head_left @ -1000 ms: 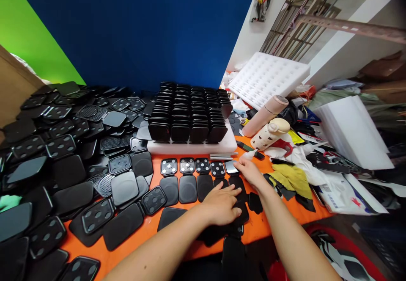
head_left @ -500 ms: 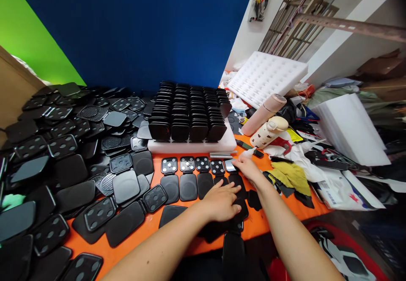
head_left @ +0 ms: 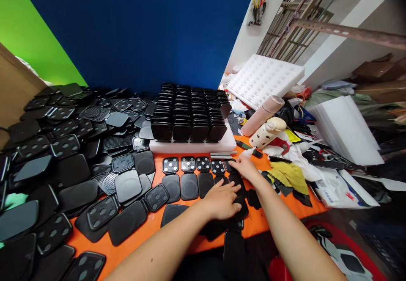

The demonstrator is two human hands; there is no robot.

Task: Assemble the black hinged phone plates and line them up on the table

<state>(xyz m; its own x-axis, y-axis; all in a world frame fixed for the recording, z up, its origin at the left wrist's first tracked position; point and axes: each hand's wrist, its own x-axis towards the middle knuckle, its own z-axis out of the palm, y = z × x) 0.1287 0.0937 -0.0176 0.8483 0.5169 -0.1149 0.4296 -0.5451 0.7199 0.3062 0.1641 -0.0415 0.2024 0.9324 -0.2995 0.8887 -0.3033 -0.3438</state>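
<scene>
A row of opened black hinged cases lies in front of me, their upper halves (head_left: 170, 165) dotted with grey discs and their lower halves (head_left: 189, 186) plain. My left hand (head_left: 223, 200) rests palm down over the right-hand cases, fingers spread. At the row's right end, the fingertips of my right hand (head_left: 245, 166) are closed at the upper half of the last hinged case (head_left: 229, 166), partly covering it. Just behind that hand is a white nozzle-like tip (head_left: 250, 151); whether the hand touches it I cannot tell.
Tight rows of black cases (head_left: 199, 130) stand on a white foam block (head_left: 193, 146) behind. Many loose cases (head_left: 127, 185) cover the left side. To the right are a pink bottle (head_left: 261, 116), a cream bottle (head_left: 268, 132), a yellow cloth (head_left: 285, 177) and foam sheets (head_left: 345, 130).
The upper half of the last case under my right fingertips has turned from pale and shiny to dark. My left hand stays in place; the view has shifted slightly.
</scene>
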